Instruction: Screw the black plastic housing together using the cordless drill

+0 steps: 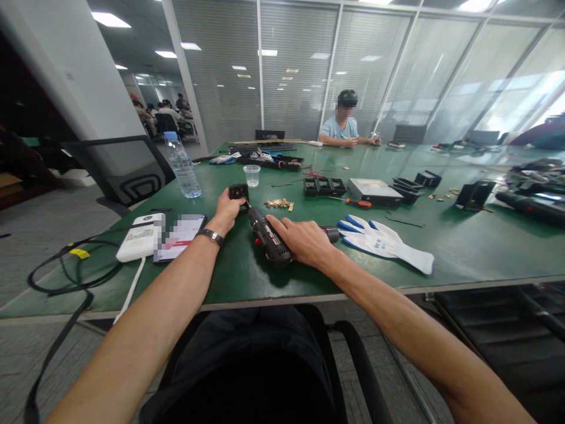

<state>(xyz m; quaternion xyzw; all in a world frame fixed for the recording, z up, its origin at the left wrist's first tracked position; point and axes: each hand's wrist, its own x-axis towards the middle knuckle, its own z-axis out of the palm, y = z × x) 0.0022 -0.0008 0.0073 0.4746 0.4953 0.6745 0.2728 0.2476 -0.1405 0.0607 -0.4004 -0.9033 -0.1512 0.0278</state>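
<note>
While the small black part (239, 192) is pinched in the left hand (228, 210), the electric screwdriver (268, 238), clasped by the right hand (304, 240), is best kept square, its tip apparently seated just beside the pinch.

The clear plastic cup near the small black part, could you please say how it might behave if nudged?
The clear plastic cup looks empty and thin-walled, so it is probably very light and would slide or tip easily. It stands upright on the smooth green table; once tipped, it would likely roll.

power screwdriver (270, 240) near centre on table (463, 247) | small black part (239, 192) just beyond its tip | gloves (384, 240) right | phone (180, 237) left | cup (252, 175), bottle (182, 166) farther
</note>
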